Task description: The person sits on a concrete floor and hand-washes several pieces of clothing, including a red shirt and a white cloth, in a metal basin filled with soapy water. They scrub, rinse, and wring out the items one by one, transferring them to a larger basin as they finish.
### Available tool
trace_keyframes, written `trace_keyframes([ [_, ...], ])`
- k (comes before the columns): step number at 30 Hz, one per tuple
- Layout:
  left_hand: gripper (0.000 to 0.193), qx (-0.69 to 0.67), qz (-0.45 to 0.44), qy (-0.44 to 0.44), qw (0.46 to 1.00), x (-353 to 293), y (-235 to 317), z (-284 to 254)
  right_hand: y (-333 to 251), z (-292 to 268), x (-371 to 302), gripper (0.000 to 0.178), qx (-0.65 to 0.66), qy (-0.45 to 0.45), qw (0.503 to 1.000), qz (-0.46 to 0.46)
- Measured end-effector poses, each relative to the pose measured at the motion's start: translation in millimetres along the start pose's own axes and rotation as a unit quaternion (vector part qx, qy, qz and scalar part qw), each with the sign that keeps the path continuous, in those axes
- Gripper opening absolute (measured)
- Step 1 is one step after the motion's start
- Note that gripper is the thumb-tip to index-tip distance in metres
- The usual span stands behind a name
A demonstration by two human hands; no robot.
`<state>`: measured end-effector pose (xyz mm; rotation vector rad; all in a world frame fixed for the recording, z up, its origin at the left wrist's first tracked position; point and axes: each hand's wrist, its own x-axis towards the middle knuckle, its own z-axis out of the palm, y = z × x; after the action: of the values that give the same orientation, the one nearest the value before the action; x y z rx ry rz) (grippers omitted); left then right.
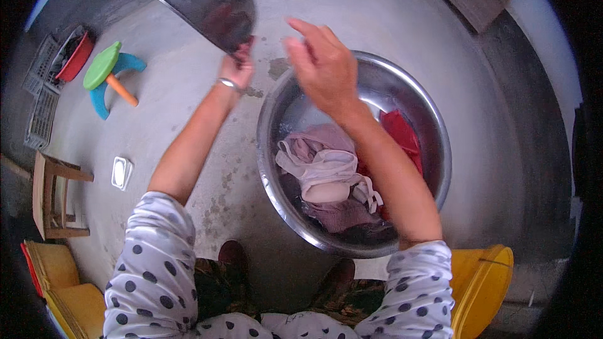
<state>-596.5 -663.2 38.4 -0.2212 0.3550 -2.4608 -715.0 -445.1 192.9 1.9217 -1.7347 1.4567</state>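
At the upper left, a shiny metal basin (207, 6) is held up off the floor, tipped on its side. The fingers of my left hand (239, 70), which wears a bracelet, are closed on its lower rim. My right hand (323, 63) is raised with thumb and fingers apart, slightly blurred and holding nothing. Below it, on the floor, stands a large round metal basin (267, 182). Inside lie a pale pink garment (323, 166) with straps, a mauve cloth (339, 213) and a red cloth (401, 135). My right forearm hides part of these clothes.
A toy-like stool (103, 66) with a green seat stands at left, near a red basket (76, 56) and grey crates (41, 113). Nearer are a small white dish (121, 172), a wooden stool (59, 194) and a yellow chair (66, 276). A yellow bucket (483, 282) stands at right.
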Motion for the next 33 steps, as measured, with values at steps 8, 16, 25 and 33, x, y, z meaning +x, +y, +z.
trace_keyframes([
  [8,0.022,0.485,0.349,0.3,0.744,-96,221,-23,197,-95,-158,0.059,-0.319,-0.31,0.818,0.366],
  [16,0.071,0.481,0.475,0.461,0.574,-155,231,-70,188,-149,-233,0.113,-0.179,-0.439,0.708,0.523],
  [25,0.061,0.592,0.454,0.505,0.435,-168,162,-95,176,-150,-213,0.048,-0.306,-0.616,0.65,0.323],
  [33,0.059,0.644,0.418,0.518,0.377,-200,235,-128,154,-46,-182,0.037,-0.244,-0.414,0.854,0.2],
])
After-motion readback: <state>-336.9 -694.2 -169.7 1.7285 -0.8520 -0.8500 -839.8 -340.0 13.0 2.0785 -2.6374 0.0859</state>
